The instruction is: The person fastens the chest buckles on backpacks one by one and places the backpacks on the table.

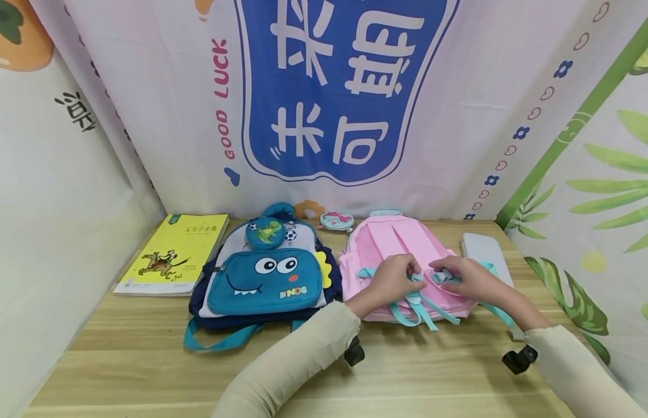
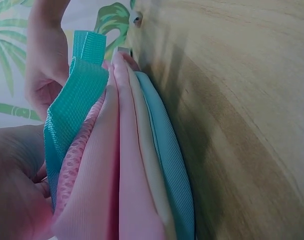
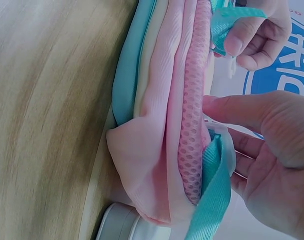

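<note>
A pink backpack (image 1: 373, 244) lies with its shoulder straps facing up on the table. My left hand (image 1: 388, 281) pinches a pale plastic buckle (image 1: 416, 277) on a teal webbing strap (image 3: 224, 30); several teal strap ends hang over the bag's near edge. Close by on the right, my right hand (image 1: 472, 278) holds another pale buckle (image 1: 445, 276) with teal webbing (image 3: 214, 182). In the right wrist view that thumb touches the pink mesh padding (image 3: 191, 115), while its other fingers are partly hidden behind the buckle. The left fingertips are largely hidden in the left wrist view.
A blue dinosaur backpack (image 1: 263, 284) lies left of the pink one, beside a yellow book (image 1: 183, 244). A small round pouch (image 1: 336, 220) sits at the back. Right of the pink bag is a light grey case (image 1: 485, 252). Printed curtains (image 1: 459, 145) enclose the table.
</note>
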`<state>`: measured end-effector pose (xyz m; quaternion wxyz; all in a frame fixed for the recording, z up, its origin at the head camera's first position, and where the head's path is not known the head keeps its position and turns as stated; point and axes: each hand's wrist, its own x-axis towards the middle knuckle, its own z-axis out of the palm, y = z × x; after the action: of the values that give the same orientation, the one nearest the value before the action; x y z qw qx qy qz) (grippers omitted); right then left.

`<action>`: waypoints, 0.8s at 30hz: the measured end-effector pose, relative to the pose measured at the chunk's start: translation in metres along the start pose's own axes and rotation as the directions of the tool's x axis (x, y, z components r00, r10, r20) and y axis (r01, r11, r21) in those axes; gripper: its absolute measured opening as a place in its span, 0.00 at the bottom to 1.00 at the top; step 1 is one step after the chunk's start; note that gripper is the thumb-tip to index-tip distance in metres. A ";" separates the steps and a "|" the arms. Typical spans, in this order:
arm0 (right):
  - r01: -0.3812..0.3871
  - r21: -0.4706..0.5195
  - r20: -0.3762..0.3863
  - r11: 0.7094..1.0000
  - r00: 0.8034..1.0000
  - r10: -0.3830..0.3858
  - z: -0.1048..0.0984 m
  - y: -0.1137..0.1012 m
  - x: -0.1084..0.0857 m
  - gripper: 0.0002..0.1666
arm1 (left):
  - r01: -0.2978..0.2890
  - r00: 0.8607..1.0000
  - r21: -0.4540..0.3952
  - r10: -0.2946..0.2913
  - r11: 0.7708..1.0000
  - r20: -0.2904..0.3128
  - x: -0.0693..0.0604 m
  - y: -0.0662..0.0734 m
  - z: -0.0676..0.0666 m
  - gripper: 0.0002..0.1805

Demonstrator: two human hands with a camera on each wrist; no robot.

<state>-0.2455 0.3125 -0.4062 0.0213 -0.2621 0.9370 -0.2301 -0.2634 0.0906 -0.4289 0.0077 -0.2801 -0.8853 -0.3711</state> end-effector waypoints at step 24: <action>0.002 -0.048 -0.055 0.999 0.998 -0.005 0.005 -0.002 0.002 0.25 | -0.023 1.000 0.045 0.022 0.999 0.021 -0.009 -0.007 -0.005 0.20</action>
<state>-0.2455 0.3079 -0.4093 -0.0113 -0.2579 0.9420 -0.2147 -0.2598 0.0787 -0.4314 0.0089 -0.2935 -0.8903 -0.3480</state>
